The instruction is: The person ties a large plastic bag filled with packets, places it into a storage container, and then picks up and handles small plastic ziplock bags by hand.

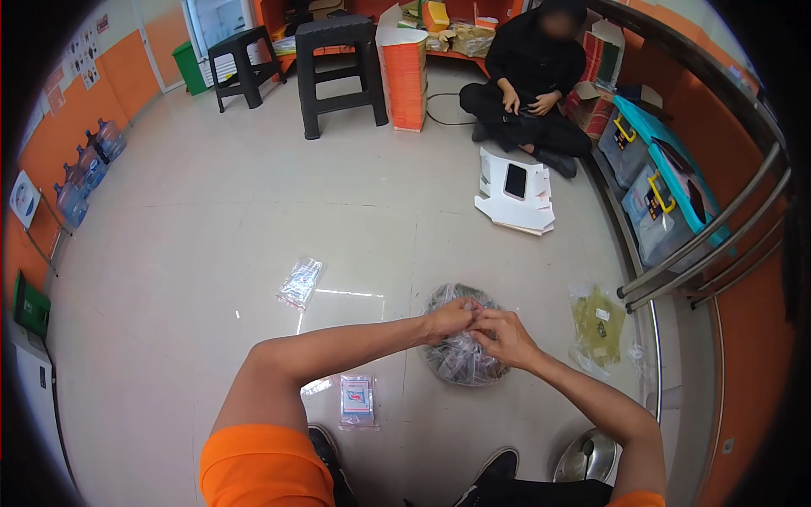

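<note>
A large rounded clear plastic bag with dark greenish contents sits on the floor in front of me. My left hand is closed on its gathered top. My right hand pinches the same plastic just to the right, and the fingertips of both hands meet there. Exactly how the plastic runs between the fingers is too small to make out. Left of the bag lies a pack of printed plastic bags, and another clear packet lies farther off.
A steel bowl with a spoon stands by my right foot. A yellowish-green plastic packet lies at right, near metal rails. Ahead, a person sits behind white cardboard bearing a phone. Black stools stand at the back.
</note>
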A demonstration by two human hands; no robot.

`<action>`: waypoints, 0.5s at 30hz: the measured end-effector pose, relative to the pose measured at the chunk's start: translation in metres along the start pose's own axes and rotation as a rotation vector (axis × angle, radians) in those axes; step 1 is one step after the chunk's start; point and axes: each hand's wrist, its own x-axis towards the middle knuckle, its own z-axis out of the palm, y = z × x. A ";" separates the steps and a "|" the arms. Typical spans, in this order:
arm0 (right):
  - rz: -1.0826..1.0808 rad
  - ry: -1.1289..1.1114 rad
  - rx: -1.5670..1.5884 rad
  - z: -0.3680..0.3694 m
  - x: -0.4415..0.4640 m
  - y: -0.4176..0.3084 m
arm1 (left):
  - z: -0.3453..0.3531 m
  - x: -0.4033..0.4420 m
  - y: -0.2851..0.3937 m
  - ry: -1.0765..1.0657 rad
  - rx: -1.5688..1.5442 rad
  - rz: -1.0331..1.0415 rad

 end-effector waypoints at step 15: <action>0.236 0.222 -0.020 0.030 0.004 0.023 | 0.010 -0.032 -0.006 0.166 0.843 0.693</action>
